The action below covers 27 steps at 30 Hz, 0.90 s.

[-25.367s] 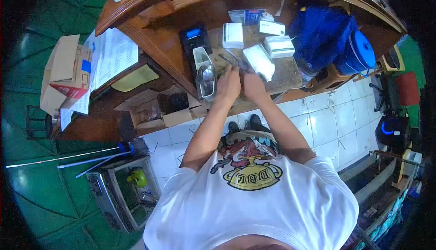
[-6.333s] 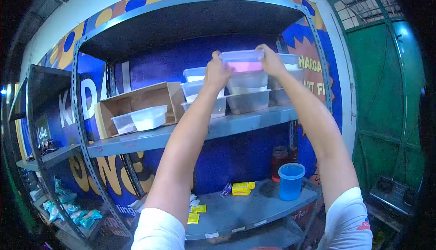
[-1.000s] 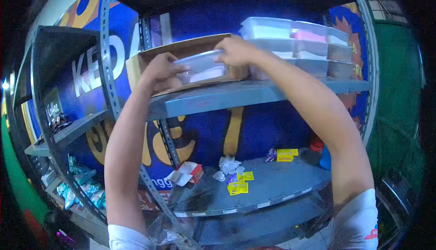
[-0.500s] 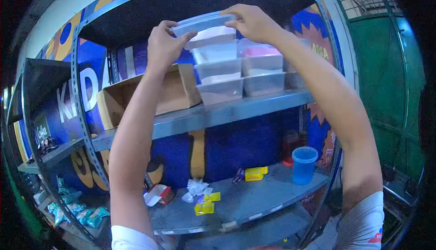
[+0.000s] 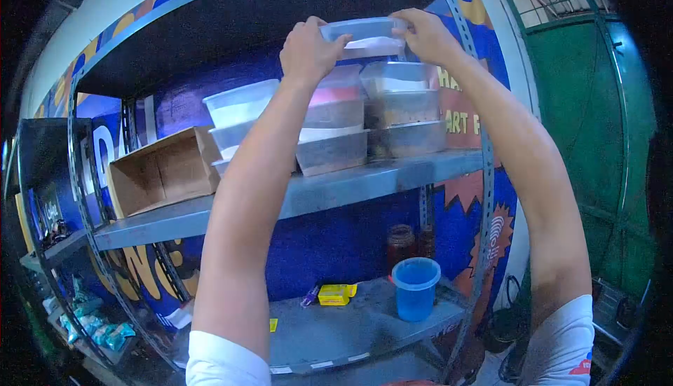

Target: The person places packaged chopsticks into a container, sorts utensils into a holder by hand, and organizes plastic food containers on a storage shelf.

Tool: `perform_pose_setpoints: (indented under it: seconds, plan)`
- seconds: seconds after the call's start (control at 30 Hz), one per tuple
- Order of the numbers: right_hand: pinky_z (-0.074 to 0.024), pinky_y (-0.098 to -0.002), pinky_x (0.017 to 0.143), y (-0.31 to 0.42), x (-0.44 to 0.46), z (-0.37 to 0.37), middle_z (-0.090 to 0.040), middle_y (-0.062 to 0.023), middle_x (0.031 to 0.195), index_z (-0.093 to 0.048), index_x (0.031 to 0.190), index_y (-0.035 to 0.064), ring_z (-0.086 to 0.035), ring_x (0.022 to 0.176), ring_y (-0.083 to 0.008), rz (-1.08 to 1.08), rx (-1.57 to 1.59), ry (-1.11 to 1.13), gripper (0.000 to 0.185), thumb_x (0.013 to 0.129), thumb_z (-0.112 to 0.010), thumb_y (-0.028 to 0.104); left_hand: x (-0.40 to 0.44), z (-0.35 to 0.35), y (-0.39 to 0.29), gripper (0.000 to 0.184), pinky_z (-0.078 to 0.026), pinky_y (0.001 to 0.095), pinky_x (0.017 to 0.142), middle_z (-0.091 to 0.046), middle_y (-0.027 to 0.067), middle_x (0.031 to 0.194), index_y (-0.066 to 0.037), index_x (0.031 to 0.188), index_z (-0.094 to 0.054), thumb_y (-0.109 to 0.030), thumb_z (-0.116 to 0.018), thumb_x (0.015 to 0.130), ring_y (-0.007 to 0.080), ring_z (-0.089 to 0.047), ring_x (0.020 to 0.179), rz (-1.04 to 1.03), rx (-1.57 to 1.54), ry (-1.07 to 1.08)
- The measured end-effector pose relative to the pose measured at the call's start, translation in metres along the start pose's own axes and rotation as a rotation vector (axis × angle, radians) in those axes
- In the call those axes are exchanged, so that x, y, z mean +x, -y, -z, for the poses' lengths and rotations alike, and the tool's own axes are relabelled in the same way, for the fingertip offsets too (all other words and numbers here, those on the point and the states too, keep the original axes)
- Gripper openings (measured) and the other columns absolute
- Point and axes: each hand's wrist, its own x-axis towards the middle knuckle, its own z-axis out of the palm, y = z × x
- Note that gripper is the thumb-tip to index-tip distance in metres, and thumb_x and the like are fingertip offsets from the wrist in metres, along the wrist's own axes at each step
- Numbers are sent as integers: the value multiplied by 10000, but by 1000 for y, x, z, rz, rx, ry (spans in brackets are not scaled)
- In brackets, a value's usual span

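Near the top of the head view, a clear plastic container (image 5: 363, 30) is held level, with white showing in or just under its lower part. My left hand (image 5: 308, 51) is closed on its left end. The other end is gripped by my right hand (image 5: 429, 36). Below and to the right stands a stack of clear containers (image 5: 406, 109), close under the held one; I cannot tell whether they touch. A middle stack (image 5: 333, 151) includes a container with something pink inside. The left stack (image 5: 238, 106) is partly hidden behind my left forearm.
An open cardboard box (image 5: 168, 176) sits left on the metal shelf (image 5: 315, 190). The lower shelf (image 5: 301, 347) bears a blue bucket (image 5: 415, 291), a yellow packet (image 5: 337, 294) and a reddish jar (image 5: 401, 244). A perforated post (image 5: 485, 211) rises at right.
Both hands have carried the container rightward, from above the white-filled stack to above the right stack. The view has shifted right, so the cardboard box and stacks appear further left.
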Motion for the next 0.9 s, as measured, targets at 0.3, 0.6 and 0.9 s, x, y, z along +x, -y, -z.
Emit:
perform_pose_setpoints:
  seconds: [0.3, 0.6, 0.9]
  plan:
    - [-516, -457, 912, -69, -8, -21, -670, -218, 1043, -716, 1138, 114, -644, 1033, -402, -162, -129, -43, 325, 837, -742, 234, 20, -72, -20, 621, -542, 474, 876, -695, 200, 1082, -29, 1177, -641, -503, -750, 791, 364, -665, 1063, -18, 152, 30]
    - [-524, -526, 888, -105, -14, -84, -635, -229, 1023, -669, 982, 88, -625, 1003, -455, -250, -241, 69, 218, 829, -685, 243, 35, -107, -10, 634, -529, 504, 912, -697, 205, 1164, -56, 1243, -645, -533, -673, 827, 403, -690, 1029, -38, 416, 236]
    - [-515, -514, 904, -100, -15, -88, -708, -216, 1041, -665, 1006, 77, -660, 1037, -410, -428, -98, 53, 345, 818, -662, 367, 48, -112, -14, 575, -473, 522, 996, -660, 221, 1243, -64, 1193, -695, -509, -574, 851, 392, -625, 1174, -1, 393, 432]
